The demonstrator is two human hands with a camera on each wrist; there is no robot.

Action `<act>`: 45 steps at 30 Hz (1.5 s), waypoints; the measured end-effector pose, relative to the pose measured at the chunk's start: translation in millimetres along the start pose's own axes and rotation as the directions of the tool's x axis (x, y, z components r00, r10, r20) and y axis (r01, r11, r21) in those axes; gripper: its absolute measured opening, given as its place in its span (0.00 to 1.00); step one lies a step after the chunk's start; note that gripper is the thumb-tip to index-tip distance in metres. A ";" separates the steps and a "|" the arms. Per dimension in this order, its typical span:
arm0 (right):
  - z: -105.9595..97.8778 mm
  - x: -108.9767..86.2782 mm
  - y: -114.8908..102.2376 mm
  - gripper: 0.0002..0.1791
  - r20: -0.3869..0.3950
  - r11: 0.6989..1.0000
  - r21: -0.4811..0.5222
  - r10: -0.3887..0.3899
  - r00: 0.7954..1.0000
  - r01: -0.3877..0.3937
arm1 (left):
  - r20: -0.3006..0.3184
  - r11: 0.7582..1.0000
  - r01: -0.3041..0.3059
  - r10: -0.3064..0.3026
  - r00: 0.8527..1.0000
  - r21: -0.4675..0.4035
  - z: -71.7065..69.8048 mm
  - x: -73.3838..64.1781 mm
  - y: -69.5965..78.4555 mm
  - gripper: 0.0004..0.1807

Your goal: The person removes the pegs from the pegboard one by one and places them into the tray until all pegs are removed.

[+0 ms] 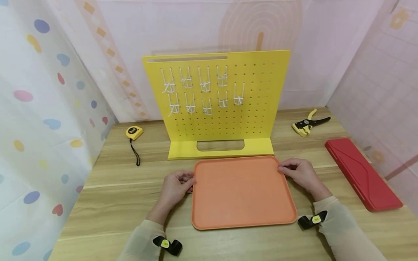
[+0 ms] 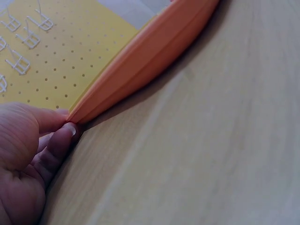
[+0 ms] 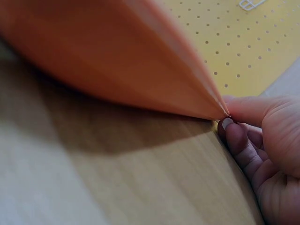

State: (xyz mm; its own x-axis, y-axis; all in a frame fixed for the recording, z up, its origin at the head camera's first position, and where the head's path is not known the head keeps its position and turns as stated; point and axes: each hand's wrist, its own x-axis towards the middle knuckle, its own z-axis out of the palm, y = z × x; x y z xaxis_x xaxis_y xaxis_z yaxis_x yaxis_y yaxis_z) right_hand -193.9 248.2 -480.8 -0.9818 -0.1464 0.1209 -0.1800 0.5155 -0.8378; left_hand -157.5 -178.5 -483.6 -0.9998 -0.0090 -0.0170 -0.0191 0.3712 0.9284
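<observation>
An orange tray (image 1: 243,194) with a raised rim lies in front of the yellow pegboard (image 1: 222,125) in the head view. My left hand (image 1: 177,186) pinches its left edge between thumb and fingers. On the opposite side, my right hand (image 1: 301,174) pinches the right edge near the far corner. The left wrist view shows the tray's side wall (image 2: 140,61) running away from the thumb and fingertips. In the right wrist view the tray's outer side (image 3: 108,56) stands above the wooden table, with a shadow under it.
Several white wire hooks (image 1: 205,85) hang on the pegboard. A yellow tape measure (image 1: 134,132) with a black strap lies at the left, and a yellow-and-black wire stripper (image 1: 307,125) at the back right. Along the right edge rests a red case (image 1: 364,175). Curtains enclose the table.
</observation>
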 end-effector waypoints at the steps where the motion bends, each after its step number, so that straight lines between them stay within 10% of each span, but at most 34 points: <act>1: -0.1 -0.8 0.2 0.11 0.000 1.000 -0.001 -0.001 1.000 0.001 | 0.000 1.000 0.001 -0.001 1.000 0.004 0.5 -0.3 -0.3 0.09; 25: 2.7 10.3 -3.5 0.10 0.024 1.000 -0.016 0.001 1.000 0.000 | -0.045 1.000 -0.004 0.002 0.999 -0.029 -8.6 1.3 1.8 0.10; 33: -0.1 13.2 -6.1 0.10 0.014 1.000 -0.019 -0.017 1.000 0.018 | -0.129 0.997 -0.025 0.015 0.992 -0.078 -51.0 31.8 46.2 0.18; 45: 0.5 0.6 3.0 0.10 0.021 1.000 -0.010 -0.005 1.000 0.005 | -0.211 0.815 -0.139 0.021 0.977 -0.563 -78.1 84.2 95.2 0.29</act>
State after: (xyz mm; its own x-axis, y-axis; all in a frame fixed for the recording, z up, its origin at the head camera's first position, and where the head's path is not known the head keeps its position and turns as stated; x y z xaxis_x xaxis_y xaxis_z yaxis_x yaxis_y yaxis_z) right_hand -195.1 249.2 -483.5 -0.9794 -0.1665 0.1141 -0.1858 0.5228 -0.8319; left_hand -243.4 -216.4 -367.6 -0.9771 -0.1966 0.0811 0.1244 -0.2190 0.9678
